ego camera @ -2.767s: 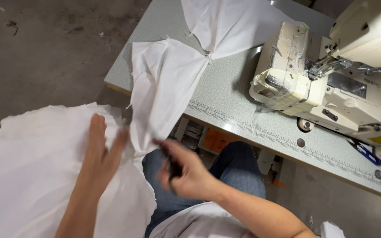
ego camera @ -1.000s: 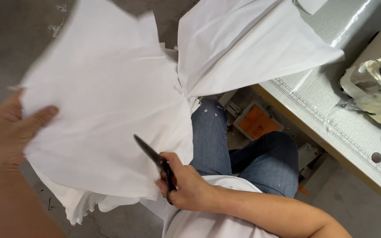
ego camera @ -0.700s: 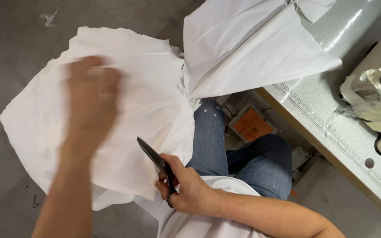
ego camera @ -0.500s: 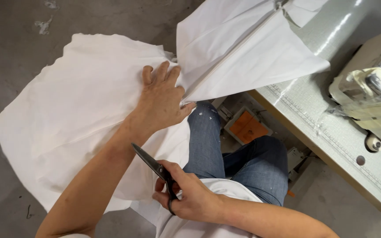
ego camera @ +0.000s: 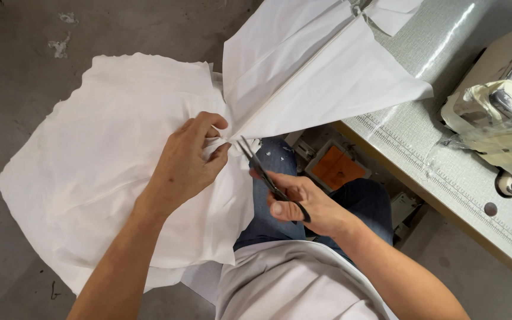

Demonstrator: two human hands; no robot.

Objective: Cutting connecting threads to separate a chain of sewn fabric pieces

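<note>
Two hands at work beside the sewing table (ego camera: 445, 154). Left hand (ego camera: 188, 163): fingers curled, pinching the white fabric (ego camera: 108, 172) where two pieces join, just off the table's near edge. Right hand (ego camera: 306, 204): closed around black scissors (ego camera: 268, 178), blades parted, tips just beside the pinched spot. Fabric: one piece draped away from the table, another (ego camera: 321, 77) lying partly on it. Sewing machine (ego camera: 502, 121): on the table, wrapped in pale tape.

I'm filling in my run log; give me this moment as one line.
left hand: pinching white cloth | right hand: holding scissors, blades open at the pinch | sewing machine on table
</note>
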